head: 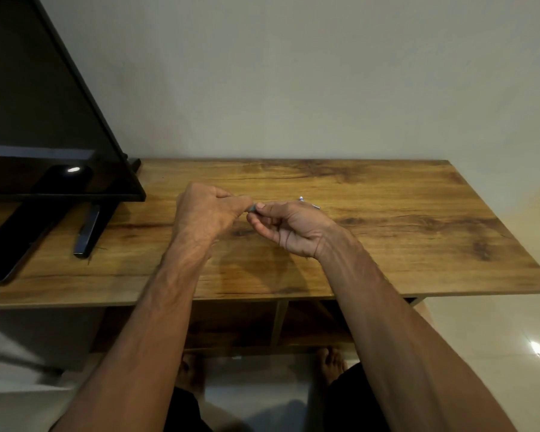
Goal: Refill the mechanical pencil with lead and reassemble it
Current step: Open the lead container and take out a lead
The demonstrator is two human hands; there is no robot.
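A: Wooden bench [387, 213] under a plain wall, dark screen [44, 120] off to one side. Both hands meet above the middle.

B: Right hand [289, 227] pinches a small grey pencil part [252, 208]; left hand [208, 213] is curled tight against it. Looks like a refit or lead-feeding step.

A: Next move needs straight alignment and a gentle push, I'd say.

B: Another pencil piece [309, 203] lies on the bench just behind the right hand. Any lead is too thin to see, and the left grip's contents stay hidden.

Small grey pencil part [252, 208] pinched between both hands, above the tabletop.
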